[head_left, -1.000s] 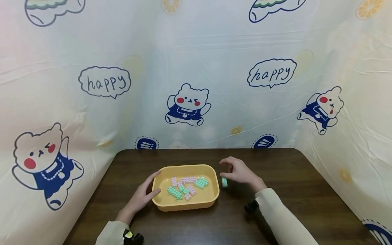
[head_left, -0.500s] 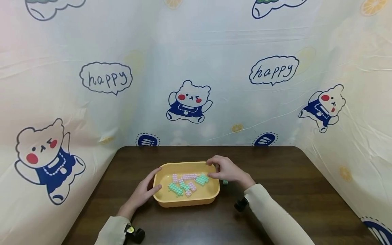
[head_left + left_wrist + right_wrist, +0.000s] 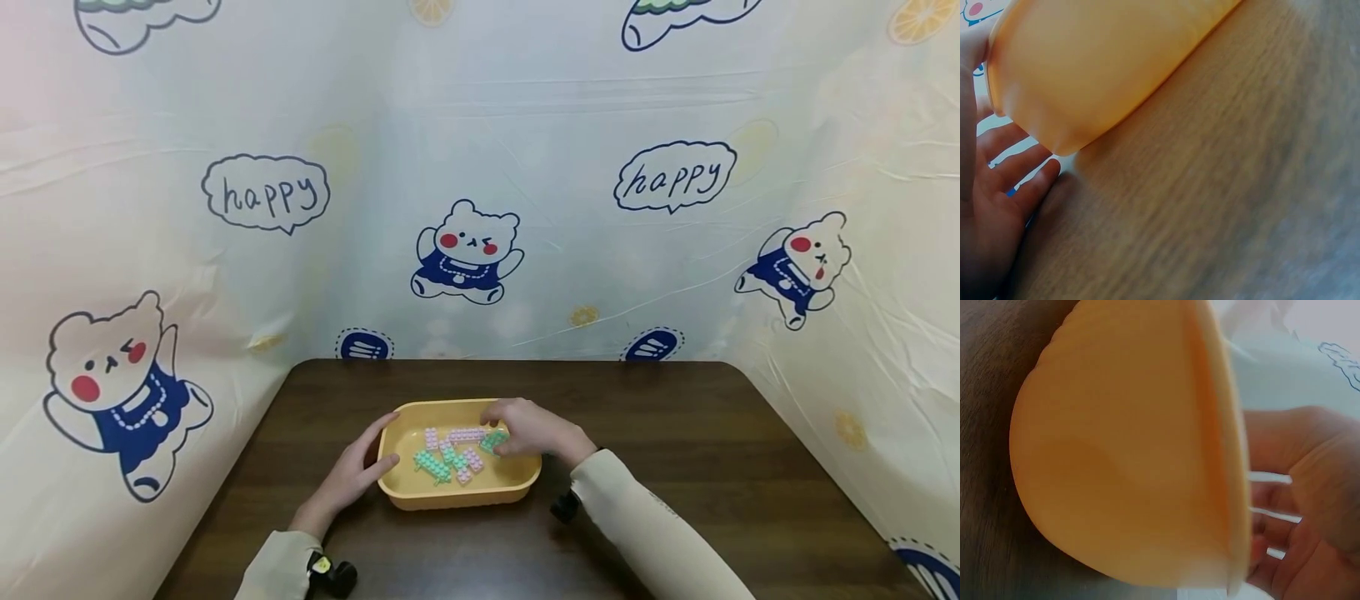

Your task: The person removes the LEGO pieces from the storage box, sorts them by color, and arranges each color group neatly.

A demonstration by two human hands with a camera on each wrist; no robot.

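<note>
A yellow plastic tray holds mint-green and pink building bricks. My left hand holds the tray's left end, thumb over the rim. In the left wrist view, the other fingers lie spread along the tray's outside. My right hand reaches over the right rim, thumb and forefinger apart on either side of a mint-green brick piece. In the right wrist view, the tray wall hides the fingertips, so contact with the piece cannot be made out.
Pink bricks and a mint-green brick piece lie farther left in the tray. A dark wooden table carries it. Behind the table hangs a printed curtain.
My right hand has moved left and down, from beside the tray to inside it. A loose green brick right of the tray has gone out of sight behind that hand. The left hand stays.
</note>
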